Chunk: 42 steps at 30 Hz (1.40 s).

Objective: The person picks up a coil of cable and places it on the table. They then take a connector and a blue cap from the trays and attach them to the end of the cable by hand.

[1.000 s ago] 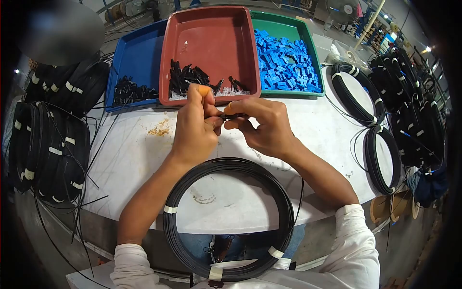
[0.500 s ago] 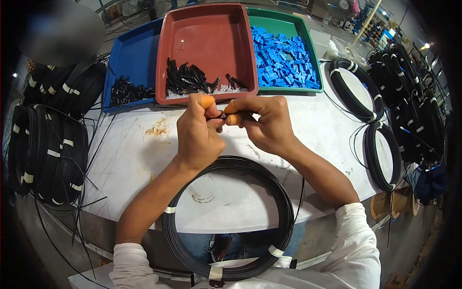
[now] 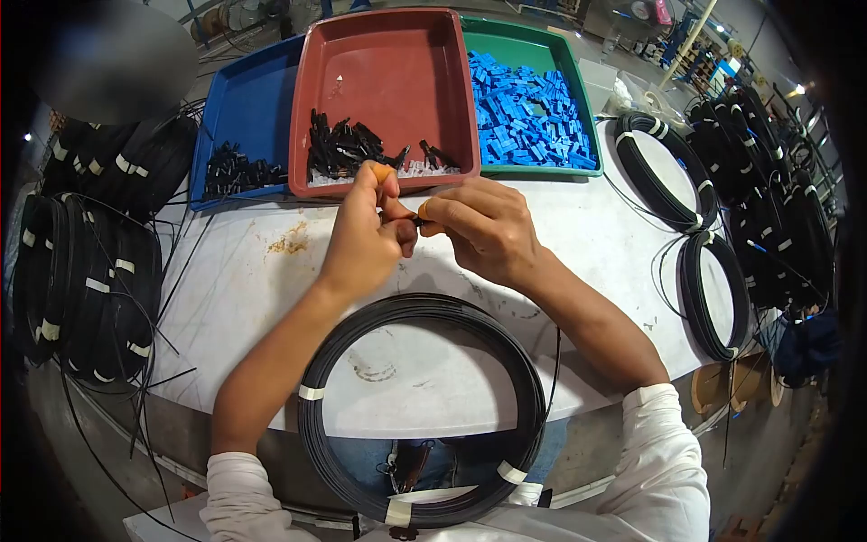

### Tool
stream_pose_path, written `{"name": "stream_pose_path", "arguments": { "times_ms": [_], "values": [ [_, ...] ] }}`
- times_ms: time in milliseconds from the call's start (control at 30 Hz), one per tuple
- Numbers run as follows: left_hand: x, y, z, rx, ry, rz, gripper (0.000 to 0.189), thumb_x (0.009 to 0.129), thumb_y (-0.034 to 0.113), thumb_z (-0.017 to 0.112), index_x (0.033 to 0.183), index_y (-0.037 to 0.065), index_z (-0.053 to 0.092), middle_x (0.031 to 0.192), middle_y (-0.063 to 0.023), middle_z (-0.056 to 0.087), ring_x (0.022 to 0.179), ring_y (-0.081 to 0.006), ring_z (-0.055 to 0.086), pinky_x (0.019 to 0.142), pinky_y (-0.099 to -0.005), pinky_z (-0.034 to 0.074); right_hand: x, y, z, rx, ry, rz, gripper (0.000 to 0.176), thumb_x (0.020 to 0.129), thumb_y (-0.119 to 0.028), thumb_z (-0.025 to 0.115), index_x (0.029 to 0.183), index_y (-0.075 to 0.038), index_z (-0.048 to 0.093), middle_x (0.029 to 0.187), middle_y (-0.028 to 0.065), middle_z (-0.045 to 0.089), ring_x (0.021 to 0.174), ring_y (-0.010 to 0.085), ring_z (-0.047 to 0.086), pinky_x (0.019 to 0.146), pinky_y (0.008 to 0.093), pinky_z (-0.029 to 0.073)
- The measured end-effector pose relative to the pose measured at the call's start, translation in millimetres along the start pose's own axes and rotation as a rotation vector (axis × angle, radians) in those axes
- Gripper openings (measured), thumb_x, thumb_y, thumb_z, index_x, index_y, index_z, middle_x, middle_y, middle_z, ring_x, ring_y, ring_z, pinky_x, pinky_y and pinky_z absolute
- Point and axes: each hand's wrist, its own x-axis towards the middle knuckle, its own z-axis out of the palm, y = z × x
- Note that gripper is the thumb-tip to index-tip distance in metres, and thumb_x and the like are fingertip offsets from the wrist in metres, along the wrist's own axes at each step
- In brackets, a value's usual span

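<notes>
My left hand (image 3: 361,237) and my right hand (image 3: 492,230) meet in front of the red tray, fingertips almost together. Both are closed in a pinch around a small black piece (image 3: 417,219), mostly hidden by the fingers; I cannot tell its exact kind. Orange coverings wrap some of the fingertips on each hand. Below the hands, a coil of black cable (image 3: 531,379) bound with white tape overhangs the table's near edge. A loose length of the cable rises from its right side toward my right forearm.
Behind the hands stand a red tray (image 3: 384,72) with black parts and clear pieces, a blue tray (image 3: 257,99) with black parts, and a green tray (image 3: 578,95) of blue clips. Taped cable coils (image 3: 77,280) are stacked at left; more coils (image 3: 691,298) lie at right.
My right hand has turned so its back faces up more, its fingers curling over the piece. My left hand has shifted slightly left. The whole view has moved a little.
</notes>
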Motion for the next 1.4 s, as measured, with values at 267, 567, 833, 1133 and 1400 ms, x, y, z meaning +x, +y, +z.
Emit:
{"name": "stream_pose_path", "arguments": {
  "times_ms": [267, 567, 833, 1133, 1400],
  "values": [
    [-9.2, -8.0, 13.4, 0.296, 0.277, 0.348, 0.036, 0.078, -0.022, 0.051, 0.097, 0.005, 0.036, 0.08, -0.0055, 0.051, 0.067, -0.0099, 0.057, 0.055, -0.0233, 0.048, 11.5, -18.4, -3.3, 0.211, -0.103, 0.452, 0.023, 0.074, 0.012, 0.073, 0.094, 0.001, 0.067, 0.081, 0.0092, 0.069, 0.069, 0.0188, 0.067, 0.057, 0.032, 0.052],
    [6.0, 4.3, -11.5, 0.153, 0.029, 0.135, 0.047, 0.079, -0.023, 0.049, 0.111, 0.008, 0.034, 0.082, -0.0044, 0.048, 0.062, -0.0133, 0.057, 0.054, -0.0249, 0.049, 19.0, -15.5, -14.5, 0.094, -0.129, 0.278, 0.021, 0.072, 0.004, 0.076, 0.091, -0.003, 0.069, 0.085, 0.0117, 0.071, 0.074, 0.0276, 0.068, 0.064, 0.0374, 0.053],
    [-2.9, 20.2, -3.5, -0.063, -0.03, -0.028, 0.041, 0.082, -0.022, 0.047, 0.105, 0.01, 0.034, 0.081, -0.0035, 0.047, 0.06, -0.0099, 0.052, 0.053, -0.0243, 0.046, 14.9, -12.1, -9.4, -0.092, -0.055, -0.023, 0.023, 0.067, 0.002, 0.072, 0.088, -0.006, 0.068, 0.08, 0.0069, 0.067, 0.068, 0.0237, 0.063, 0.058, 0.036, 0.05],
    [-12.1, 5.3, 8.4, 0.308, 0.103, 0.222, 0.045, 0.078, -0.027, 0.038, 0.102, 0.01, 0.033, 0.086, -0.0015, 0.04, 0.066, -0.0078, 0.048, 0.055, -0.0229, 0.045, 3.2, -22.6, -0.4, 0.169, -0.076, 0.38, 0.032, 0.065, 0.008, 0.072, 0.095, -0.004, 0.066, 0.084, 0.0101, 0.067, 0.075, 0.031, 0.066, 0.06, 0.0395, 0.053],
    [4.2, 5.2, -16.4, -0.146, -0.088, -0.13, 0.033, 0.091, -0.014, 0.049, 0.108, 0.009, 0.032, 0.078, -0.0062, 0.051, 0.061, -0.0132, 0.058, 0.053, -0.0264, 0.046, 18.7, -16.5, -13.7, 0.103, -0.101, 0.158, 0.024, 0.07, 0.005, 0.072, 0.091, -0.006, 0.069, 0.089, 0.0086, 0.07, 0.077, 0.028, 0.066, 0.062, 0.0377, 0.053]
  ]
}}
